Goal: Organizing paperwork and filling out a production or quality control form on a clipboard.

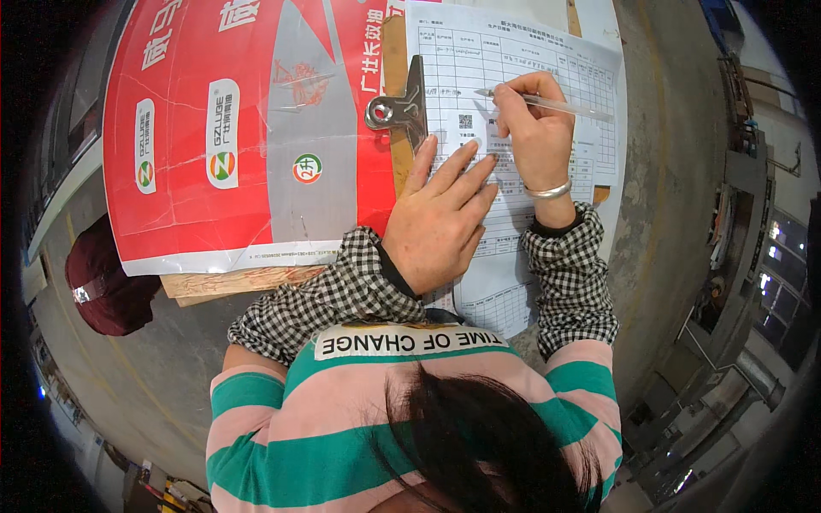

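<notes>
R hand: gripping pen, tip to L | L hand: flat, unclenched, atop pprs

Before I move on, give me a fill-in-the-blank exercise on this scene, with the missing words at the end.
1. The right hand holds a ____.
2. The left hand lies palm ____ on the paper.
3. The bangle circles the ____ wrist.
4. The red sheet lies to the ____ of the clip.

Missing words: pen; down; right; left.
</notes>
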A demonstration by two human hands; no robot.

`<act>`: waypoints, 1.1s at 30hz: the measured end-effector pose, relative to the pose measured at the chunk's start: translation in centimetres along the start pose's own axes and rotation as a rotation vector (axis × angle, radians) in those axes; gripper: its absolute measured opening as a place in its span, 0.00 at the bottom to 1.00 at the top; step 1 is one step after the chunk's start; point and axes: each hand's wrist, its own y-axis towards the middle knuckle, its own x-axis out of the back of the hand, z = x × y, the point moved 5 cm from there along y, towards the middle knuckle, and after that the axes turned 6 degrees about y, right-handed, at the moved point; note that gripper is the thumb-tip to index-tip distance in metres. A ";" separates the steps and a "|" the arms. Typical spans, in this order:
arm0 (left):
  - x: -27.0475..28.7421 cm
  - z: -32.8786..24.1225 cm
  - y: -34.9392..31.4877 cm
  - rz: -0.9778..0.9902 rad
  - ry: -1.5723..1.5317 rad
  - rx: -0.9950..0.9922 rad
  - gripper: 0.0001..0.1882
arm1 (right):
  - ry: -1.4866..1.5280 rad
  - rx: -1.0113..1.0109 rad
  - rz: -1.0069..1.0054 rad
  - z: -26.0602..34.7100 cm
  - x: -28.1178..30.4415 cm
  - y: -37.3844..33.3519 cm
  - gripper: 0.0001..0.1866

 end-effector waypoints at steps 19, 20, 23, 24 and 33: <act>0.1 -0.2 -0.1 -0.012 -0.016 0.019 0.25 | -0.120 0.132 -0.030 0.6 -0.6 -0.5 0.05; 0.2 -0.3 -0.1 -0.008 -0.021 0.019 0.25 | -0.098 0.115 -0.036 0.5 -0.5 -0.4 0.05; 0.5 -0.3 0.1 -0.049 -0.031 0.001 0.17 | -0.078 0.057 -0.066 0.1 0.0 0.0 0.05; 0.4 -0.3 0.1 -0.054 -0.037 0.002 0.17 | -0.067 0.037 -0.065 0.0 0.0 0.0 0.06; 0.1 -0.2 -0.2 -0.040 -0.041 0.022 0.24 | -0.133 0.179 -0.027 0.5 -0.7 -0.7 0.06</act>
